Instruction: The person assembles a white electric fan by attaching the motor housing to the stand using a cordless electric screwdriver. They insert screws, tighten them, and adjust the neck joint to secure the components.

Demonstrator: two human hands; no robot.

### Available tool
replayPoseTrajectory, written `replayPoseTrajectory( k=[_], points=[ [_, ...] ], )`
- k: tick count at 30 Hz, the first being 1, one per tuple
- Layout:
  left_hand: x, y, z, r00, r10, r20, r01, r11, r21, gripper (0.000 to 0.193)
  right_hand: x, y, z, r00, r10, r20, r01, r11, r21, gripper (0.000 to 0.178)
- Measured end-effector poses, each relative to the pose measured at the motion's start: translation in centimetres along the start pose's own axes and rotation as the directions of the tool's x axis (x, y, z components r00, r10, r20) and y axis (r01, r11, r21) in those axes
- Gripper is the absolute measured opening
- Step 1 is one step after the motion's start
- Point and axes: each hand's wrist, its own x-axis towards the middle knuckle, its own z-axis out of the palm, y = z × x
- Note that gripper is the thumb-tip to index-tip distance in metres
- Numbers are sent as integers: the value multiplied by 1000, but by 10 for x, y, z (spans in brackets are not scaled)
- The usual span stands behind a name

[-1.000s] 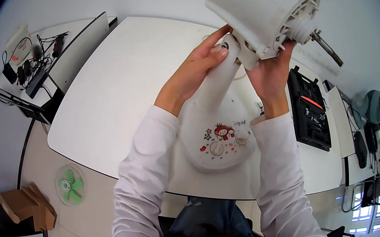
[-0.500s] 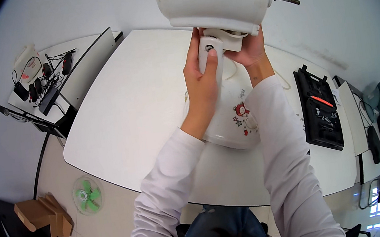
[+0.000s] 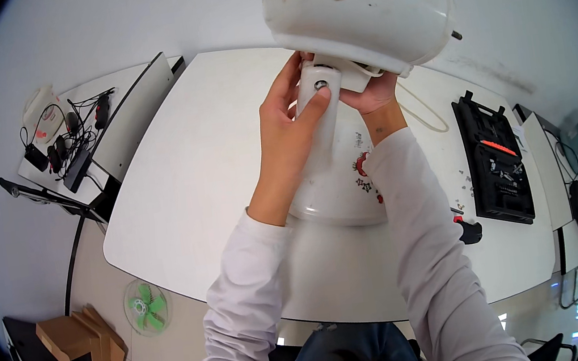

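Observation:
A white table fan without blades stands on the table. Its rounded motor housing (image 3: pixel 357 7) tilts above its upright neck (image 3: pixel 320 114), and a metal shaft (image 3: pixel 457 35) sticks out at the right. My left hand (image 3: pixel 280 127) is closed round the neck, the thumb pressing beside a round screw hole near its top. My right hand (image 3: pixel 377 98) holds the underside of the housing from the right, most of its fingers hidden behind it. Below, the fan's base (image 3: pixel 332 200) carries a red cartoon print, partly covered by my right sleeve.
To the right lie an open black tool case (image 3: pixel 494 161), small loose screws (image 3: pixel 464 190) and a red-and-black tool handle (image 3: pixel 469 231). A pale cord (image 3: pixel 427 118) curves behind my right wrist. Left are a black cable tangle (image 3: pixel 82 135), a green fan blade (image 3: pixel 146 307) and cardboard (image 3: pixel 80 339) on the floor.
The motor housing has turned and tilted, so its shaft shows shorter and points more away. Both hands keep their hold. The tool handle and screws now show beside my right sleeve.

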Motion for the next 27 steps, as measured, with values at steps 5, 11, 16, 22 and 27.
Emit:
replayPoseTrajectory(
  k=[5,11,16,22,27],
  points=[
    [0,1,-2,1000,-26,-9,26,998,-51,69,-1,-5,2,997,71,13,-72,995,66,81],
    [0,-4,-1,999,-17,-35,15,998,-64,68,-2,-6,-2,994,69,80,-78,990,114,81],
    [2,-11,-1,989,98,-109,-95,995,34,60,-4,-4,1,1000,26,7,-27,992,120,78],
    [3,-27,2,828,544,-137,-463,800,380,25,-11,0,2,998,-11,69,-7,966,260,72],
    [3,-29,6,893,406,-193,-388,913,127,19,-8,4,-4,980,-55,193,9,972,233,72]
  ],
)
